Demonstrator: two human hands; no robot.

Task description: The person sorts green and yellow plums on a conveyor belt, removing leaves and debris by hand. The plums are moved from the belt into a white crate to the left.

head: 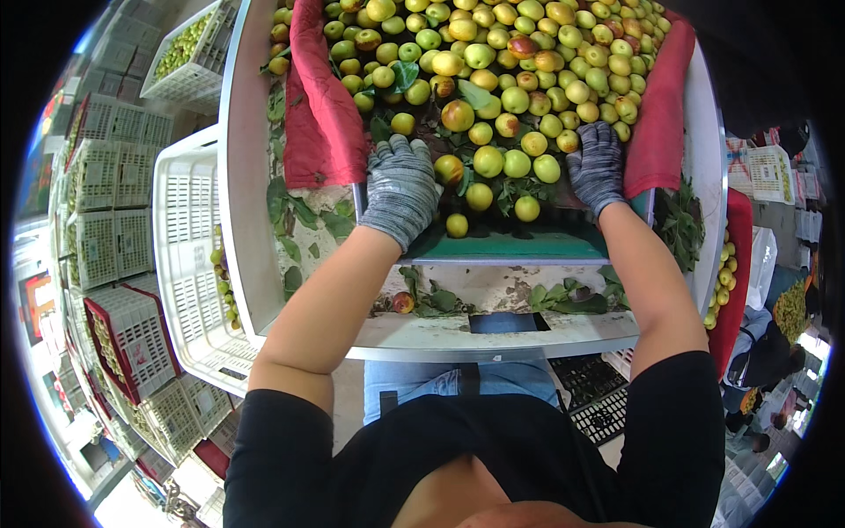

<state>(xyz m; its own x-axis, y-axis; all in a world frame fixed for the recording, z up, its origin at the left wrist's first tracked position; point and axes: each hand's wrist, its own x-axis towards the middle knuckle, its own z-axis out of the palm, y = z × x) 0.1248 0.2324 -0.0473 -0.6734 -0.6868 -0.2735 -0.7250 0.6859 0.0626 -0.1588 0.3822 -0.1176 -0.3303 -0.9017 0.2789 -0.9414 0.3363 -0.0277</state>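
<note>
Many green and yellow jujube-like fruits (515, 99), some blotched red-brown, fill the upper part of a sorting tray with a green front strip (508, 245). My left hand (401, 188), in a grey knitted glove, lies palm down at the tray's left side, beside the red cloth (327, 112); its fingers are slightly spread near a few loose fruits. At the right side, my right hand (597, 165), gloved alike, touches or nearly touches fruits, next to another red cloth (657, 112). Neither hand visibly holds a fruit. Leaves (518, 191) lie among the fruits between the hands.
A white-walled frame (247, 198) surrounds the tray, with fallen leaves (442, 300) and one reddish fruit (403, 302) on its ledge. A white plastic crate (191, 264) stands left, before stacked crates (109, 244). More fruits (725, 277) lie beyond the right wall. People are in the right background.
</note>
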